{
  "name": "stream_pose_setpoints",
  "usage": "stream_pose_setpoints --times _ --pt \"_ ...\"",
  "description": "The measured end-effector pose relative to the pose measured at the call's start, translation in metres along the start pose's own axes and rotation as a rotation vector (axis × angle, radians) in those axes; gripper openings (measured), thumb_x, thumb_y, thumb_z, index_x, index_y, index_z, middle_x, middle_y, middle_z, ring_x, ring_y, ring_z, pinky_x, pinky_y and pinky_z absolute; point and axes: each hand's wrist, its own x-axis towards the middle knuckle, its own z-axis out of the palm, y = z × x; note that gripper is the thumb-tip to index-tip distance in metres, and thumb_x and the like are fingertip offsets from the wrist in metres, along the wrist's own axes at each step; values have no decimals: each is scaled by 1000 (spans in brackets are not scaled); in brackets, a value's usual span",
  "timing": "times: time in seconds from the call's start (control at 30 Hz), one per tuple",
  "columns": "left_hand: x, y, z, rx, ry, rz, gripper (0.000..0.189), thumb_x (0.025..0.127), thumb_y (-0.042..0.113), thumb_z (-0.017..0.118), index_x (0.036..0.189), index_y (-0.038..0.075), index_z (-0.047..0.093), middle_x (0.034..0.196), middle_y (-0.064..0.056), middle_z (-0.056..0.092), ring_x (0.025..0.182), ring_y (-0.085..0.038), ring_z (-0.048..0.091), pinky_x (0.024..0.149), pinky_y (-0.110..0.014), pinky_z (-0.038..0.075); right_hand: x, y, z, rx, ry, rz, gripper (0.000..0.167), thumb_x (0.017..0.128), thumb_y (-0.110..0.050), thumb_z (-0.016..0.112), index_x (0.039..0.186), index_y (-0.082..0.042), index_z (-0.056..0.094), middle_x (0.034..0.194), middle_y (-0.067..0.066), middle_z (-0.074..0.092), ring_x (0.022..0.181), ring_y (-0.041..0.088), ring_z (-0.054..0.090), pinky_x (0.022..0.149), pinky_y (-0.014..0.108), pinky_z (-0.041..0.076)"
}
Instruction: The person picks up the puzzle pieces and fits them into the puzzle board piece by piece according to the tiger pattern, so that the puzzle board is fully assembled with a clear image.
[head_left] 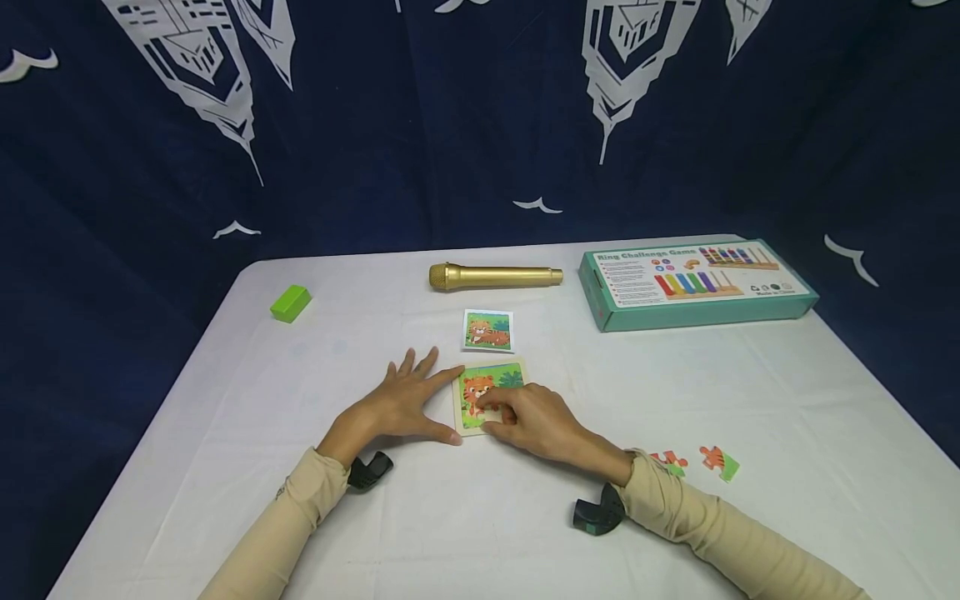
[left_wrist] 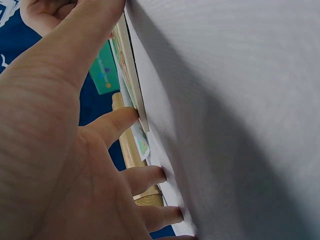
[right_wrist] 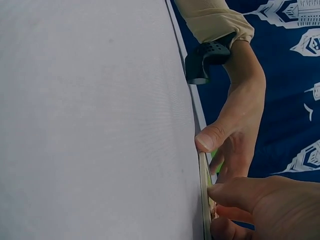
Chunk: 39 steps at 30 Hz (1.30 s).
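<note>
A small jigsaw puzzle board (head_left: 467, 431) with a tiger picture lies on the white table, a bare wooden patch showing near its lower edge. My left hand (head_left: 405, 404) is spread at its left side, with the index fingertip at the upper corner and the thumb at the lower one. Over the board's lower right, my right hand (head_left: 540, 422) has bent fingers, and its fingertips touch the puzzle. Whether they pinch a piece I cannot tell. Two loose puzzle pieces, one striped orange and green (head_left: 720, 461) and one partly behind the right sleeve (head_left: 672, 463), lie to the right.
Just behind the board lies a small tiger picture card (head_left: 488, 331). Farther back are a gold microphone (head_left: 495, 277) and a teal Ring Challenge Game box (head_left: 697, 285). At the back left sits a green block (head_left: 291, 303). A dark blue patterned cloth (head_left: 450, 125) hangs behind the table.
</note>
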Motion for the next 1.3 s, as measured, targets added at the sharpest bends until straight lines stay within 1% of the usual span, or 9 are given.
stream_pose_setpoints --times 0.23,0.47,0.57,0.67,0.73,0.9,1.03,1.13,1.3 --pt "0 -1 0 -2 -4 -5 103 67 68 73 152 31 28 160 -17 3 143 -46 -7 113 -63 0 1 0 0 5 -7 -7 18 83 -20 74 101 -18 73 57 -14 46 52 1 42 48 20 33" --pt "0 -1 0 -1 -4 -8 103 67 68 73 152 31 28 160 -17 3 143 -46 -7 113 -63 0 1 2 -3 31 -25 -21 16 85 -16 72 101 -17 77 71 -13 64 55 1 41 48 19 32" --pt "0 -2 0 0 -3 -9 103 67 69 73 152 31 28 160 -17 4 143 -46 -6 113 -63 1 1 2 -5 43 -43 -27 17 86 -16 71 101 -17 77 69 -14 64 52 1 37 46 19 30" --pt "0 -2 0 2 -3 -8 103 67 69 73 152 31 28 160 -17 4 143 -46 -6 113 -63 1 1 3 -7 54 -66 -39 18 87 -14 70 103 -15 77 59 -14 55 48 1 34 44 18 27" --pt "-1 -2 0 2 -3 -6 103 67 69 73 152 31 28 160 -17 4 143 -46 -6 113 -63 1 1 3 -8 60 -78 -44 19 87 -12 69 105 -15 76 57 -14 52 46 1 33 43 18 26" --pt "-1 -2 0 2 -2 -7 102 67 68 73 152 31 28 160 -17 4 143 -47 -6 113 -63 1 0 4 -12 47 -127 -66 23 89 -11 66 110 -16 74 60 -11 52 47 0 33 44 18 28" --pt "-1 -2 1 -1 -1 -4 102 67 68 73 152 32 28 160 -17 4 143 -46 -6 113 -64 1 -4 8 -23 18 -236 -101 32 92 -15 65 123 -19 68 61 -13 47 52 0 36 51 18 33" --pt "0 -2 2 -4 -1 -1 102 67 69 72 152 32 28 160 -17 4 143 -46 -7 113 -64 1 -9 13 -36 25 -282 -111 36 92 -17 65 128 -20 64 62 -12 44 57 1 40 54 19 36" --pt "1 -2 1 -3 0 -2 103 67 69 72 152 32 27 160 -17 3 143 -46 -8 113 -64 0 -25 26 -61 37 -216 -96 38 88 -19 70 126 -16 64 86 -8 62 76 8 54 67 25 47"
